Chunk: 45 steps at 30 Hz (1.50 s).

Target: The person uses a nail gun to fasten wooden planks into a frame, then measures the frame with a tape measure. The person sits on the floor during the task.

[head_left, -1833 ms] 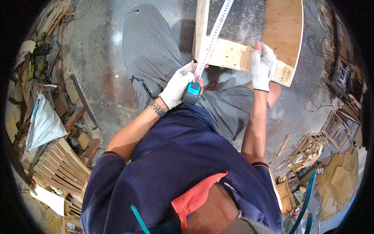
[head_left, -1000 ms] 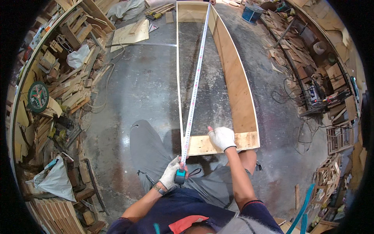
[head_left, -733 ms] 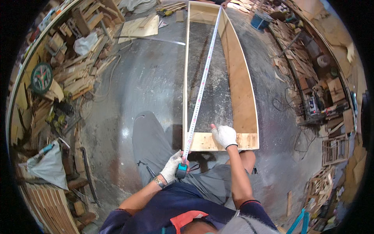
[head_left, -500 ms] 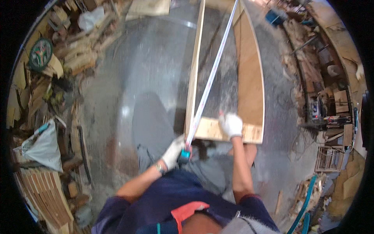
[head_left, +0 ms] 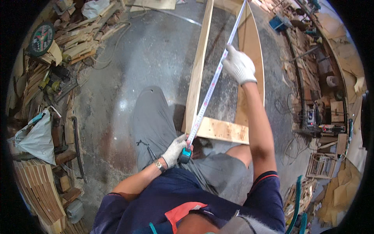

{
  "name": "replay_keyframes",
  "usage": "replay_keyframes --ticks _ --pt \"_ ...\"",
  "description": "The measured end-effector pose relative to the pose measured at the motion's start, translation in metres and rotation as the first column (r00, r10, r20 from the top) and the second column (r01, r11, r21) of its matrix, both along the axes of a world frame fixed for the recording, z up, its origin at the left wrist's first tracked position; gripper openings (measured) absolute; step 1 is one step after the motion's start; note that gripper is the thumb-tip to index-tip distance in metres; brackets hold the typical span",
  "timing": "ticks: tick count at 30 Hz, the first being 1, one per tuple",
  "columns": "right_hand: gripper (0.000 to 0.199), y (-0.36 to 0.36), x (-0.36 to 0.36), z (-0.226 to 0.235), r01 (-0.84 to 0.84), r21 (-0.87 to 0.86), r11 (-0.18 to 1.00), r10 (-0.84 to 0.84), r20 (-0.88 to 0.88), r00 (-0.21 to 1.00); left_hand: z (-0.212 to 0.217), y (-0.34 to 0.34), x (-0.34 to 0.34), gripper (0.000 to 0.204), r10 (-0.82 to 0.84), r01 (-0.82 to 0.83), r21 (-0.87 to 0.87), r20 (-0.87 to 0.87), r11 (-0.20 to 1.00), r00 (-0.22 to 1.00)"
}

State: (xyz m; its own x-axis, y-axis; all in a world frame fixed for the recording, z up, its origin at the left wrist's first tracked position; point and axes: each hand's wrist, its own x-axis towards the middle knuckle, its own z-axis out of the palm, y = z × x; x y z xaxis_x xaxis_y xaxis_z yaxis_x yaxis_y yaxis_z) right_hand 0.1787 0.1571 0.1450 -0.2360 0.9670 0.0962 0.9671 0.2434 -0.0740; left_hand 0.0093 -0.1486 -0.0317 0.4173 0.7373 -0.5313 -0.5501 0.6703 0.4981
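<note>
My left hand [head_left: 174, 151], in a white knit glove, is closed around the teal and black case of a tape measure [head_left: 185, 155] close to my lap. Its long white blade [head_left: 210, 89] runs out diagonally over a wooden frame to the far end. My gloved right hand [head_left: 240, 67] reaches forward along the blade, fingers curled in against it about midway; the fingertips are partly hidden. The frame has a long left board [head_left: 200, 66], a near crosspiece [head_left: 224, 130] and a wide right board [head_left: 251, 50], partly behind my right arm.
Scrap wood [head_left: 82, 43] is heaped along the left, with a white sack [head_left: 37, 136] and a stack of slats [head_left: 39, 189] nearer. A blue container [head_left: 278, 24], tools and more offcuts line the right. Grey concrete floor [head_left: 117, 89] lies around the frame.
My right hand has moved from above the near crosspiece forward and up to the tape blade. The left hand still holds the case. The view has shifted slightly.
</note>
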Motion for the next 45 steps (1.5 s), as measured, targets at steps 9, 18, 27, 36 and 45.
replay_keyframes --ticks 9,18,27,36,45 --pt "0.071 0.117 -0.082 0.030 -0.075 0.029 0.997 0.068 0.198 0.978 -0.009 0.002 -0.003 0.034 -0.009 0.006 0.054 0.052 0.999 0.999" --pt "0.079 0.037 -0.059 -0.025 -0.010 -0.133 0.991 0.006 -0.023 1.000 -0.007 0.001 -0.003 0.032 -0.026 0.025 0.045 0.020 0.999 0.999" --pt "0.069 0.026 -0.053 -0.031 -0.022 -0.154 0.988 0.019 -0.024 1.000 -0.004 0.003 -0.004 0.034 -0.033 0.033 0.029 0.012 0.999 0.999" --pt "0.074 0.036 -0.077 0.021 -0.078 -0.085 0.993 0.073 -0.065 0.995 0.000 0.002 -0.004 0.035 -0.010 0.009 0.045 0.028 0.999 1.000" --pt "0.077 0.023 -0.063 -0.013 -0.060 -0.143 0.988 0.047 -0.094 0.994 -0.007 -0.002 -0.001 0.032 0.006 -0.005 0.039 -0.007 0.999 1.000"
